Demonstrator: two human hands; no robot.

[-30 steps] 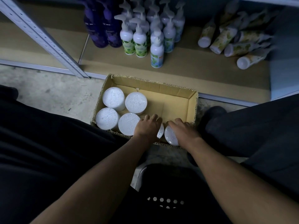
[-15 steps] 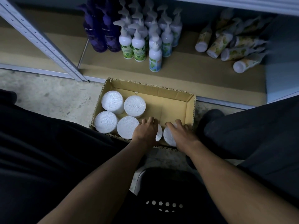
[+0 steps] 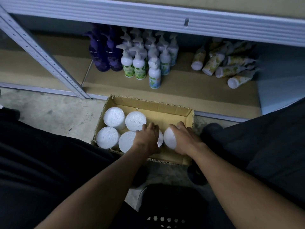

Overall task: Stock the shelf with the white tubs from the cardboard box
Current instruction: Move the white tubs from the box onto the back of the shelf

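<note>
Dim concrete floor [image 3: 49, 111] fronts a low brown shelf [image 3: 189, 90] holding pump bottles [image 3: 140, 63] and toppled tubes [image 3: 222, 63]. I see the cardboard box [image 3: 189, 116] with four white tubs [image 3: 113, 116] standing at its left. My left hand [image 3: 146, 138] and right hand [image 3: 183, 139] each wrap a tub [image 3: 170, 138]. Both hands lifting at once may let a smooth tub slip or catch the box wall.

Person with 2 bare forearms, no sleeves showing, wearing dark trousers [image 3: 41, 171].
</note>
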